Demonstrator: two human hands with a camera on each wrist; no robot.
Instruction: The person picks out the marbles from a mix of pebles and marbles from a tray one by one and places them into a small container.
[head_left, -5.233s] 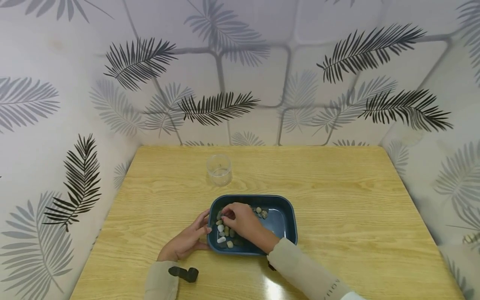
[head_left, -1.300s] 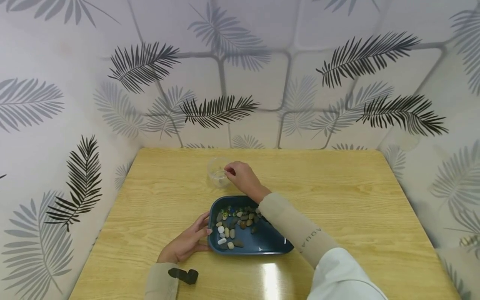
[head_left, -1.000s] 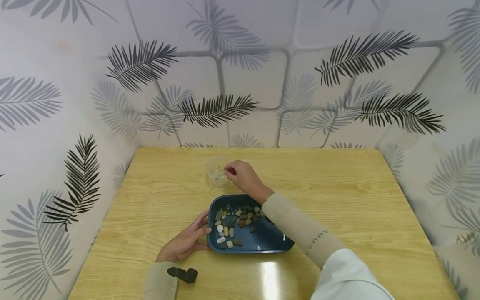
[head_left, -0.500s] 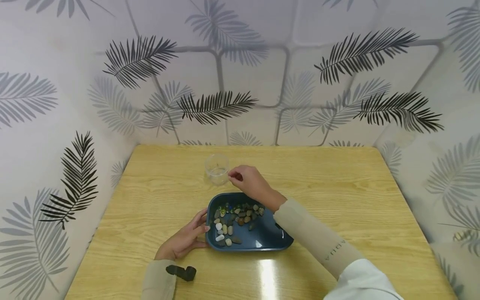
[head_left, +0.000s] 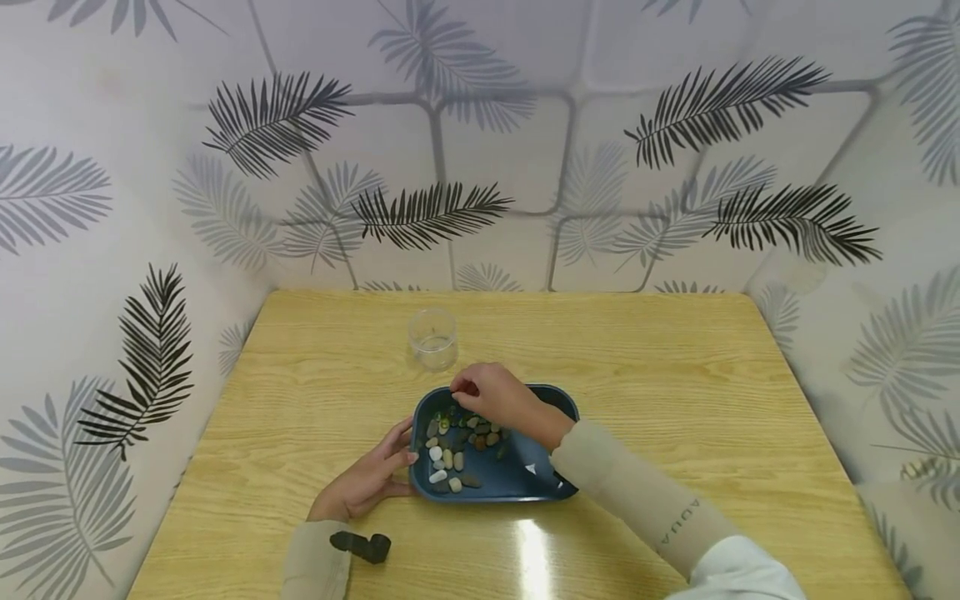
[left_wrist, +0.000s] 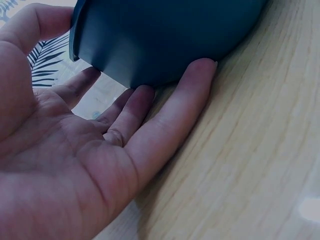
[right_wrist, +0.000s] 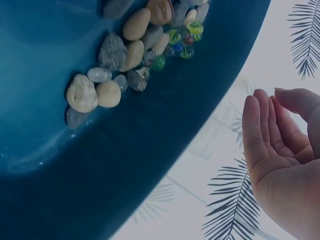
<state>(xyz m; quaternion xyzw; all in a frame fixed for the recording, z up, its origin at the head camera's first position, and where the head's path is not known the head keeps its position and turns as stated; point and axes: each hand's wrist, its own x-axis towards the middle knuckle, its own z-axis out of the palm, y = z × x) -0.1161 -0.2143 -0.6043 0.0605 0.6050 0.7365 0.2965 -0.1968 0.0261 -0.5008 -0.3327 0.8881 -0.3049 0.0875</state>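
Note:
A dark blue tray (head_left: 510, 479) holds pebbles (head_left: 458, 461) of white, tan, grey and brown, mostly in its left and back parts. Among them, in the right wrist view, lie several glass marbles (right_wrist: 187, 51) in green, yellow and blue. My left hand (head_left: 363, 482) grips the tray's left end, thumb over the rim and fingers against the outer wall. Over the back rim hovers my right hand (head_left: 498, 400); its thumb tip is close to the fingertips, and no object shows between them.
A clear glass cup (head_left: 433, 340) stands on the wooden table (head_left: 675, 375), behind the tray's left part. Leaf-patterned walls (head_left: 465, 150) close off the table's back and sides. A dark wrist strap (head_left: 362, 546) sits on the left sleeve.
My right hand went from the tray to the glass cup, then came back toward me over the tray's back rim. The left hand has stayed at the tray's left end.

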